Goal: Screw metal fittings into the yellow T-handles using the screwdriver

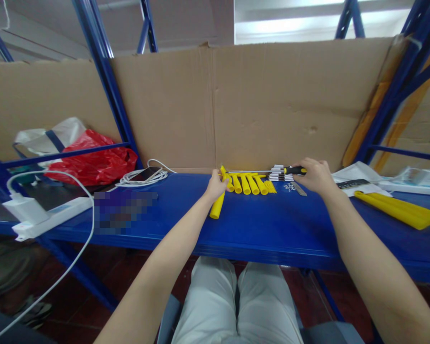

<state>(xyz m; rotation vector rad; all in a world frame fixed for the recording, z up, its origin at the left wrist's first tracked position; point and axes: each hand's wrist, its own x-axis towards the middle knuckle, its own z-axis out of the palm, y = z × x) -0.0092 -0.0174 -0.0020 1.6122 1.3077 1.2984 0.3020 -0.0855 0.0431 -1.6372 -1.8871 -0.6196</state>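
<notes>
My left hand point(215, 186) is closed round the upper part of a yellow plastic tube-shaped handle point(217, 206), whose lower end points toward me. With my right hand point(313, 174) I grip a screwdriver point(295, 170) by its black and yellow handle. Its long thin shaft runs left toward the top of the held piece; where the tip rests I cannot tell. Several similar yellow handles point(246, 185) lie in a row between my hands. Near my right hand are small yellow strips point(270, 187), tiny metal screws point(290, 187), a flat metal piece point(299, 189) and black-and-white bundles point(277, 173).
A cardboard sheet point(272, 105) backs the blue tabletop point(258, 224). At left are a red plastic bag point(93, 157), a coiled white cable point(139, 177) and a white power strip point(57, 217). Long yellow pieces point(397, 208) lie at right. Blue posts point(103, 71) frame the bench.
</notes>
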